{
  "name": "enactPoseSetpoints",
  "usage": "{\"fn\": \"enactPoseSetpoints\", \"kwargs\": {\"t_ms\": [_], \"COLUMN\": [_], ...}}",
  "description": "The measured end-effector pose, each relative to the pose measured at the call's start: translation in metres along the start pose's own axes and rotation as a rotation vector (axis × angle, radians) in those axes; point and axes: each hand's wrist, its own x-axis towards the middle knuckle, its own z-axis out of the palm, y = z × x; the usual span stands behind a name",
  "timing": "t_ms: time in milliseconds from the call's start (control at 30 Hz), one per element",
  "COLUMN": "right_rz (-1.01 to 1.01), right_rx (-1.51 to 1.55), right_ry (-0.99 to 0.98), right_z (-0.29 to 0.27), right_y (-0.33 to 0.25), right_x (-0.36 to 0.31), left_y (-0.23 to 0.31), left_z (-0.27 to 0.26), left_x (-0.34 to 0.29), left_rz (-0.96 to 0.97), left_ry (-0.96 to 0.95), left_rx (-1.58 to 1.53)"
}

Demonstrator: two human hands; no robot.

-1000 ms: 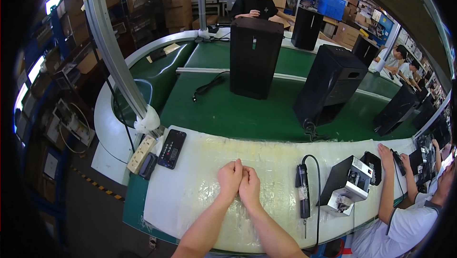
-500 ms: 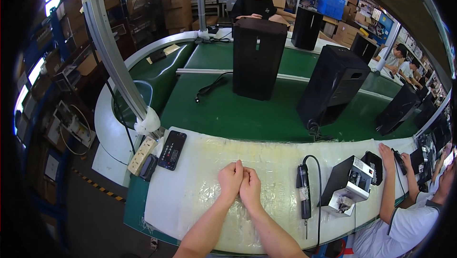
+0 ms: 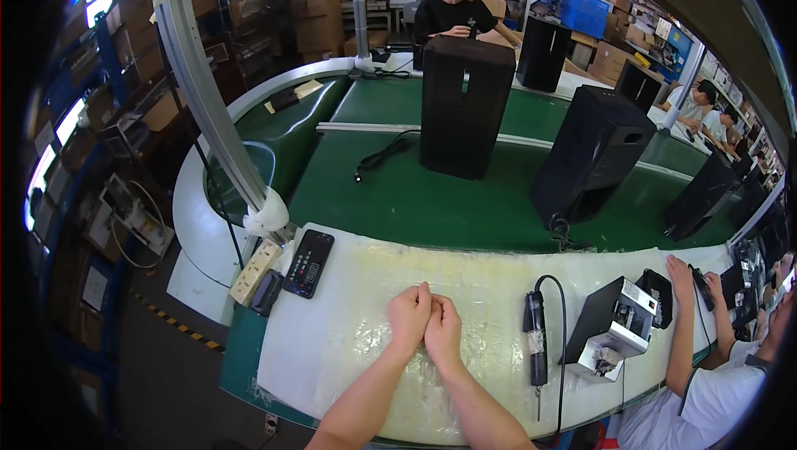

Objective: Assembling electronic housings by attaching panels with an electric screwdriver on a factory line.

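Observation:
My left hand (image 3: 409, 317) and my right hand (image 3: 443, 330) rest against each other above the middle of the bench's plastic-covered white mat (image 3: 349, 325). Both are closed with the fingers curled in, and nothing shows in them. To their right lies a black electric screwdriver (image 3: 535, 342), its bit pointing toward me and a cable looping from its far end. Beyond it stands a silver and black screw feeder (image 3: 610, 330). A black panel with rows of small buttons (image 3: 309, 264) lies at the mat's far left corner.
Past the mat runs a green conveyor (image 3: 374, 209) carrying black speaker cabinets (image 3: 466, 110), one with a power cord (image 3: 386, 156) beside it. A metal post (image 3: 199, 93) and a power strip (image 3: 256, 271) stand left. A co-worker's arm (image 3: 681, 317) reaches onto the bench at right.
The whole view has shifted slightly, so everything sits a little farther right. My hands stay together in the same pose. The person across the conveyor has moved their hands a little.

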Motion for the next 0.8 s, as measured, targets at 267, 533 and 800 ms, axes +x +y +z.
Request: {"fn": "enactPoseSetpoints", "kwargs": {"t_ms": [267,533,800], "right_rz": [0.039,0.017,0.026], "right_rx": [0.012,-0.003,0.009], "right_ry": [-0.016,-0.011,-0.018], "right_z": [-0.0007,0.0006,0.0009], "right_y": [-0.0064,-0.0001,-0.0058], "right_x": [-0.0004,0.0009,-0.0007], "left_y": [-0.0045,-0.0005,-0.0024], "left_z": [0.0012,-0.0004,-0.0008], "left_x": [0.0008,0.0013,0.0005], "left_rz": [0.021,0.006,0.021], "left_ry": [0.007,0.006,0.016], "left_rx": [0.007,0.009,0.011]}}
